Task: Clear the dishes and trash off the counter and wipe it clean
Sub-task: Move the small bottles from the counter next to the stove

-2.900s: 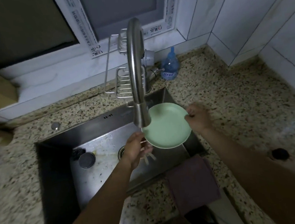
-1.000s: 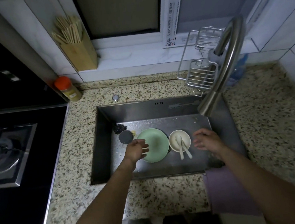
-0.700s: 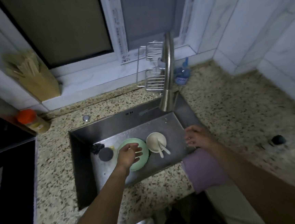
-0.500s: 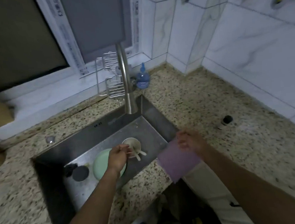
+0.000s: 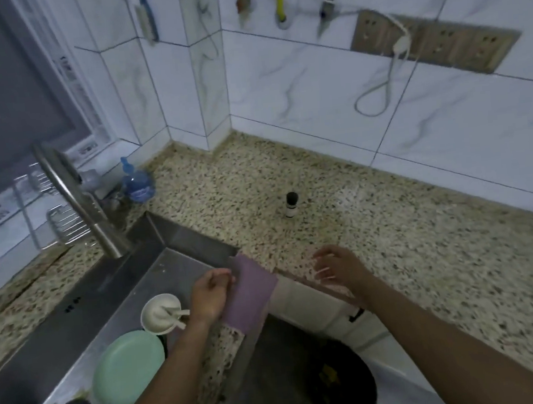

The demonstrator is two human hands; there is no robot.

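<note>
A purple cloth [image 5: 250, 292] hangs over the front corner of the speckled counter [image 5: 391, 239], beside the steel sink [image 5: 111, 280]. My left hand [image 5: 210, 295] is at the cloth's left edge, fingers curled against it. Over the counter edge to the right of the cloth, my right hand [image 5: 337, 268] hovers with fingers spread and nothing in it. Inside the sink lie a green plate [image 5: 128, 368] and a white bowl [image 5: 160, 312] with white spoons in it.
A small dark-capped bottle [image 5: 291, 204] stands alone on the counter. A blue bottle [image 5: 137, 185] sits by the faucet [image 5: 78, 205] and wire rack. A dark bin [image 5: 306, 382] is below the counter edge. Tiled walls with hanging utensils and a socket strip close the back.
The plate was set down in the sink. My view swung right toward the counter. My left hand moved from the dishes to the cloth; my right hand left the cloth and shifted right.
</note>
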